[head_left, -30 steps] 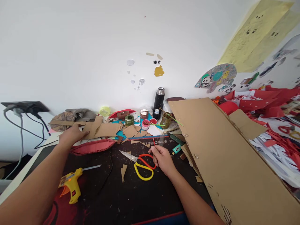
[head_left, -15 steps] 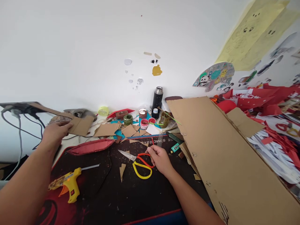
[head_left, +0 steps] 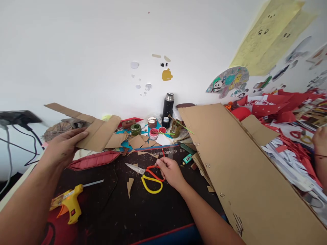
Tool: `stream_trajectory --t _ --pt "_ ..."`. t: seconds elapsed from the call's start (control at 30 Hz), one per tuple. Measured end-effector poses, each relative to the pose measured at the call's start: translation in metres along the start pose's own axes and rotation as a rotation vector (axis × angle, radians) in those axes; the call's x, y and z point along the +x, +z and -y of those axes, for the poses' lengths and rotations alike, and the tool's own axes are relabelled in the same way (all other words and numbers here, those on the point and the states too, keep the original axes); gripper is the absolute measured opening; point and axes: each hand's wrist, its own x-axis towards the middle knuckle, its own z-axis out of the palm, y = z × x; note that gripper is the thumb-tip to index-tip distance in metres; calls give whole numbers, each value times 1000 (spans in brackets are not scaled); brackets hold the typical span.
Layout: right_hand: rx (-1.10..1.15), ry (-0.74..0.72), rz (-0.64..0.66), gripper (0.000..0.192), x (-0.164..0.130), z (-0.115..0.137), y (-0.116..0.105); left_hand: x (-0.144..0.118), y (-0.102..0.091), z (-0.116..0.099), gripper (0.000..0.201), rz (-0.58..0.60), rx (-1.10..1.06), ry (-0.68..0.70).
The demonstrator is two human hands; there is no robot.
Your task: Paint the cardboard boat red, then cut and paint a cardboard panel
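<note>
The left hand point(head_left: 62, 148) grips a folded cardboard piece point(head_left: 95, 131) by its near edge, thumb on top, and holds it lifted above the mat's point(head_left: 143, 214) far-left corner, over a red cloth piece point(head_left: 93, 160). The right hand point(head_left: 170, 172) rests on the mat beside the scissors point(head_left: 149, 173), its fingers curled around a thin red stick point(head_left: 163, 153) and the lower end of a clear ruler point(head_left: 170, 151); how tightly they clasp these I cannot tell.

Along the far edge of the table stand a black flask point(head_left: 167, 105) with its lid on, a small dark bottle point(head_left: 166, 121), a green jar point(head_left: 135, 129), a capped brown jar point(head_left: 152, 121), and two open pots point(head_left: 154, 133) holding red paint. An olive jar point(head_left: 175, 129) has sticks standing in it.

A yellow glue gun point(head_left: 67, 204) lies near the mat's left edge. A large cardboard sheet point(head_left: 237, 163) leans across the right side. Another person's hand point(head_left: 321, 137) shows at the right edge, over red and white paper scraps point(head_left: 291, 156).
</note>
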Motion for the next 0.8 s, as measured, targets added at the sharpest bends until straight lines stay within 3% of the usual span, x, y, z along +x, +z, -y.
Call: stream_trajectory --t 0.17,0.27,0.4,0.6,0.8 --pt "79 -8 7 57 1 -1 0 -55 40 -6 73 299 114 -11" --pt "137 -42 28 61 2 -2 -2 -81 62 0 72 444 260 80" --pt "203 -48 37 67 3 -4 -5 -103 88 15 75 590 284 -13" --pt "279 63 -46 67 7 -5 -6 -117 106 38 83 648 279 -51" --pt "347 121 -73 66 6 -1 -7 -121 111 39 74 658 204 -72"
